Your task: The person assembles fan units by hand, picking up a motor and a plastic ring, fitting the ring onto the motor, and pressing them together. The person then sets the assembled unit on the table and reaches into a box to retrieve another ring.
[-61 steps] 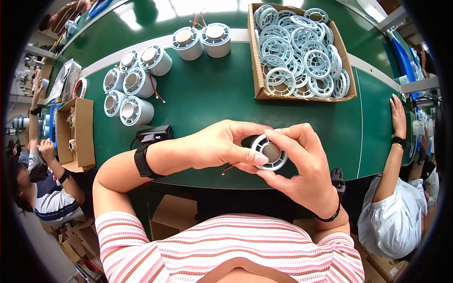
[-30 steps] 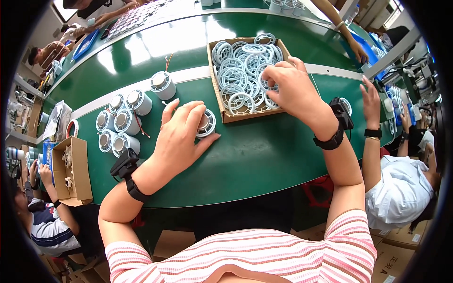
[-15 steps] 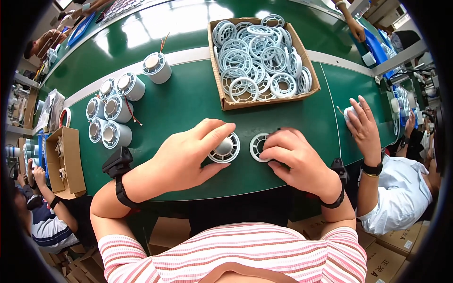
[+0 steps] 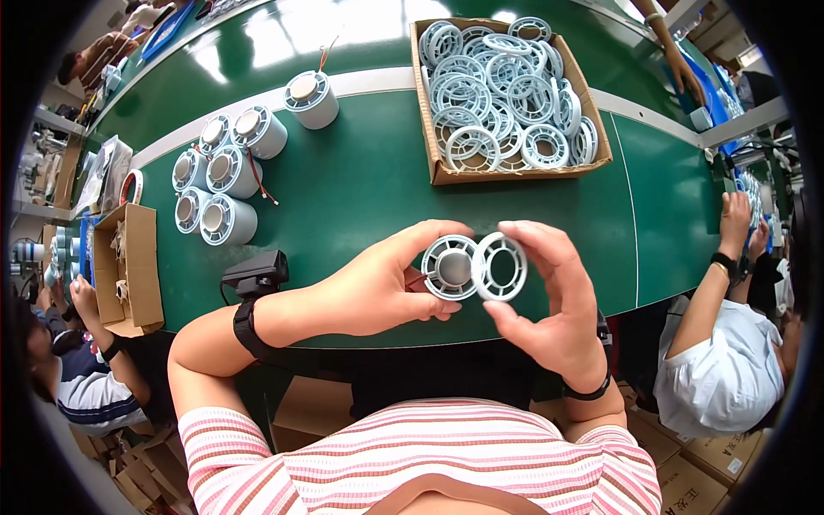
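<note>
My left hand (image 4: 373, 287) is closed around a white cylindrical motor-like unit (image 4: 451, 269), its round grey centre and slotted top facing up. A bit of dark red wire shows by the fingers. Between the thumb and fingers of my right hand (image 4: 562, 300) is a pale slotted plastic ring (image 4: 480, 273), tilted on edge. The ring's left rim overlaps the right side of the unit in view; whether they touch, I cannot tell. Both are held over the near part of the green table (image 4: 360, 189).
A cardboard box (image 4: 515, 178) heaped with similar rings stands beyond my hands. Several white cylindrical units (image 4: 230, 221) cluster at the left, with another unit (image 4: 312, 101) farther back. An open carton (image 4: 129, 270) sits at the left edge. Co-workers are at both sides.
The ring has been lifted off the table and brought left, up against the unit in view. My left hand has shifted right with the unit. The co-worker's hand at the right has drawn away.
</note>
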